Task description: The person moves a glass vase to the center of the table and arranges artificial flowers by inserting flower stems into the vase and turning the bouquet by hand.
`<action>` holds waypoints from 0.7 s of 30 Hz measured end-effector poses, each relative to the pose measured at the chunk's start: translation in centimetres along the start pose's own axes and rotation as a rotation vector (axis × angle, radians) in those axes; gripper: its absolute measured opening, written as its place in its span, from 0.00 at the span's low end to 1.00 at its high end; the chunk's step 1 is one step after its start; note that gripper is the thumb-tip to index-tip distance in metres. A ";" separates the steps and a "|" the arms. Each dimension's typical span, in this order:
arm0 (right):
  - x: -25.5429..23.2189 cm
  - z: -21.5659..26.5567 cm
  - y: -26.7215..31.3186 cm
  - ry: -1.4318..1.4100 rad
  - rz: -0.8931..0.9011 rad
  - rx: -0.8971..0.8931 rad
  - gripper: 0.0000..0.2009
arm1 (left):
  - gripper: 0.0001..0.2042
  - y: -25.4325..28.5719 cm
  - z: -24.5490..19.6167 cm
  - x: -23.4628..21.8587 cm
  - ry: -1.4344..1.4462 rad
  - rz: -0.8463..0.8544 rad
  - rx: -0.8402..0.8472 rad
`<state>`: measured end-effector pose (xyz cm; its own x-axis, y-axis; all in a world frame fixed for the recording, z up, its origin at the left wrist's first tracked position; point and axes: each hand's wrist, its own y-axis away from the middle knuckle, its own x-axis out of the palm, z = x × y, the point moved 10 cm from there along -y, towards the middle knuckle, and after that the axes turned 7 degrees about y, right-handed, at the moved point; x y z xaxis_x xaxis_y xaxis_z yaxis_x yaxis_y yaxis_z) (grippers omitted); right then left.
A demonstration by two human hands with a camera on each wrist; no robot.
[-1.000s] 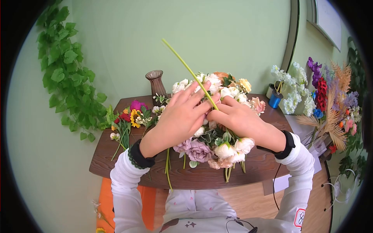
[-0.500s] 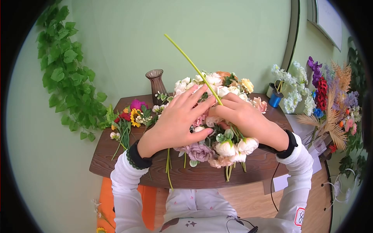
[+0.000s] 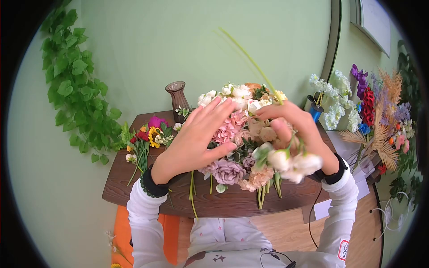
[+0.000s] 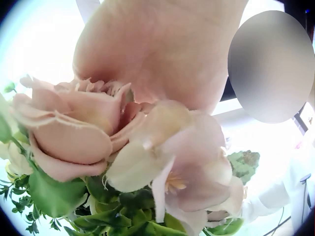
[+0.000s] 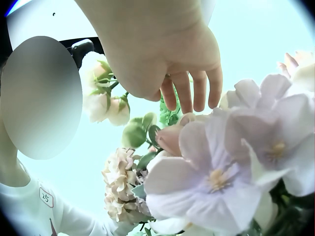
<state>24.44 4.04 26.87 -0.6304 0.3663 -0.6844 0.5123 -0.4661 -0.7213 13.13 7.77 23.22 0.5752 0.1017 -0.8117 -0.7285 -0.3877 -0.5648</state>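
Note:
My right hand [image 3: 308, 129] pinches a spray of white flowers [image 3: 295, 165] by its long green stem [image 3: 248, 56]. The blooms hang below the hand, blurred, while the bare stem end points up and back. In the right wrist view those white blooms [image 5: 101, 93] dangle beside the palm. Under both hands stands a big mass of flowers [image 3: 230, 127], with pink hydrangea-like heads, a mauve rose [image 3: 229, 172] and white blooms. My left hand [image 3: 187, 134] spreads over its left side, fingers extended. A pale pink rose [image 4: 74, 132] lies right beneath the palm in the left wrist view.
A brown glass vase [image 3: 176, 94] stands at the back of the dark wooden table [image 3: 147, 192]. Left of the bouquet lie a sunflower [image 3: 154, 136] and other stems. Several tall flowers [image 3: 370, 107] and a blue spool [image 3: 315, 114] are on the right.
My right hand has moved right, swinging the white flower spray out from the bouquet, its stem shifting right too. The left hand has drawn slightly left, its fingers spread over the flowers.

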 end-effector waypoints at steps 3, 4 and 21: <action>-2.7 -1.5 0.8 -0.088 -0.231 0.130 0.15 | 0.32 0.4 0.5 -1.3 0.141 -0.141 -0.030; -2.9 -1.6 0.8 -0.088 -0.232 0.130 0.15 | 0.32 0.5 0.5 -1.4 0.140 -0.141 -0.030; -6.0 -10.9 6.4 -0.489 -0.492 0.505 0.15 | 0.34 1.1 -4.1 1.6 -0.190 0.066 0.049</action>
<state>37.87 7.57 25.20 -0.9530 0.2860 -0.0998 -0.1328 -0.6906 -0.7110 14.74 3.72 21.92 0.4484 0.2501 -0.8581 -0.7824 -0.3543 -0.5121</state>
